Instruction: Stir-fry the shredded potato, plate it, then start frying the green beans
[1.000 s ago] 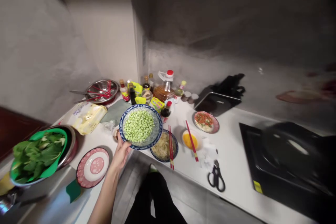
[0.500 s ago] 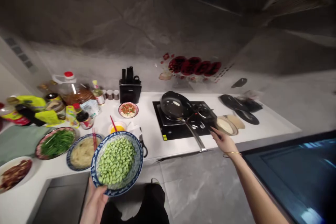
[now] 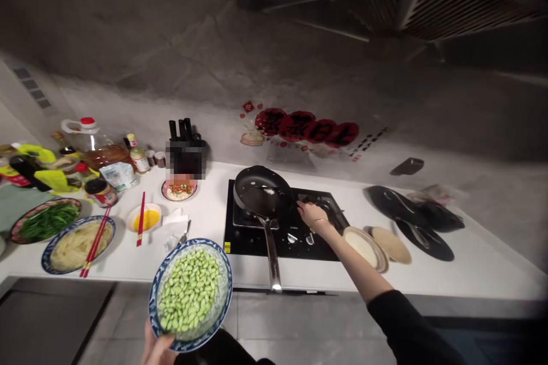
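My left hand [image 3: 160, 349] grips the rim of a blue-and-white bowl [image 3: 154, 285] with its thumb. Shelled green beans [image 3: 190, 291] fill this bowl, which is held tilted in front of the counter's edge. My right hand [image 3: 311, 214] is at the right side of a black wok [image 3: 257, 191], above the gas hob [image 3: 291, 234]. Its fingers are closed, but what they hold is too small and dark to make out. The wok tilts on the left burner, its metal handle [image 3: 273, 262] pointing towards me. Some liquid or bits glint inside the wok.
Left on the counter [image 3: 205, 222] are a plate of greens [image 3: 51, 222], a bowl of noodle-like strands [image 3: 79, 245] with chopsticks, beaten egg [image 3: 146, 219], a plate of chopped garnish [image 3: 180, 189] and bottles. Wooden boards [image 3: 391, 244] and black lids [image 3: 423, 236] lie right of the hob.
The view has swung right from the sink side to the hob. My left hand has carried the bowl of beans along. My right hand has come into view and moved left to the wok's side.
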The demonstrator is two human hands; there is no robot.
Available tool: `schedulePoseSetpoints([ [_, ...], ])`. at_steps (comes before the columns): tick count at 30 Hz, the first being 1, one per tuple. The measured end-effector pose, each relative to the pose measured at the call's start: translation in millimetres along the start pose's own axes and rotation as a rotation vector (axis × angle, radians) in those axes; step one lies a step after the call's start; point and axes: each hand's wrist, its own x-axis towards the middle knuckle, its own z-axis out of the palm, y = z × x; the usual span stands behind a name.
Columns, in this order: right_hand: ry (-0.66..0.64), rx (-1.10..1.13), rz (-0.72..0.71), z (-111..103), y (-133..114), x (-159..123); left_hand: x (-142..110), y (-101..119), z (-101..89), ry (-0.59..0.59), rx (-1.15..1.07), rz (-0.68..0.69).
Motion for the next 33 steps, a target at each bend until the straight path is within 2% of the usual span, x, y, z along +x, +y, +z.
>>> schedulePoseSetpoints([
  [4, -0.061, 0.014, -0.016, -4.8, 16.2, -24.1, -3.0, -10.4, 3.8, 0.015, 0.036, 0.049],
  [9, -0.113, -0.016, 0.019, -20.7, 36.5, -62.6, 1.4, -13.3, 1.0, 0.022, 0.054, 0.087],
  [13, -0.137, -0.096, 0.006, -28.5, 40.8, -73.5, 0.5, -15.1, -2.0, 0.026, 0.050, 0.083],
  [17, -0.146, -0.141, 0.004, -18.8, 24.9, -59.2, -3.3, -16.9, -2.2, 0.026, -0.004, 0.070],
  [24, -0.079, -0.048, 0.086, 7.3, -12.0, -11.0, -6.7, -16.5, -3.4, 0.034, -0.064, 0.012],
  [33, -0.078, -0.031, 0.070, 1.5, -30.5, 21.8, -1.5, -14.8, 0.1, 0.052, -0.049, 0.038],
])
